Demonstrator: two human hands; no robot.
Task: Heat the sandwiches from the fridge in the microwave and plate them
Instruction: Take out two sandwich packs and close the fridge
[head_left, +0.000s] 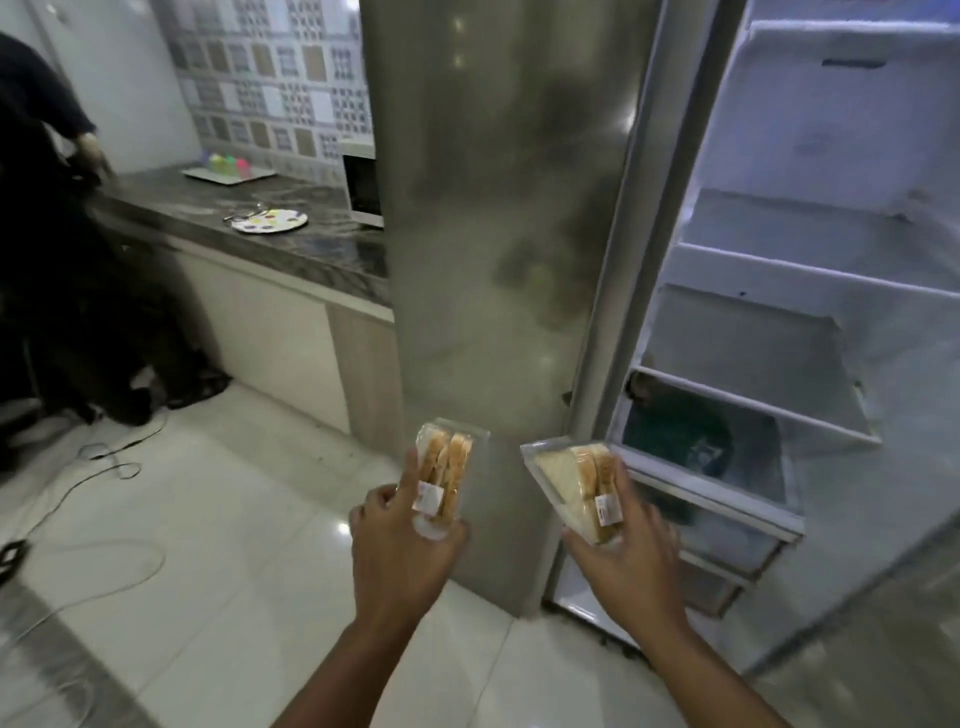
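Observation:
I hold one packed sandwich in each hand in front of the fridge. My left hand (400, 545) grips a clear triangular pack (447, 467) with its cut bread edges facing me. My right hand (623, 551) grips a second clear sandwich pack (569, 480), tilted with the white bread side to the left. The fridge (498, 260) stands straight ahead, and its right compartment (769, 322) is open with bare white shelves. A white microwave (361, 187) sits on the dark counter, half hidden behind the fridge's left side. A colourful plate (270, 221) lies on the counter in front of it.
The dark stone counter (249, 218) runs along the left wall, with a white tray of coloured cups (228, 169) at the back. Another person in dark clothes (47, 208) stands at the far left. Cables (104, 467) trail over the white floor tiles.

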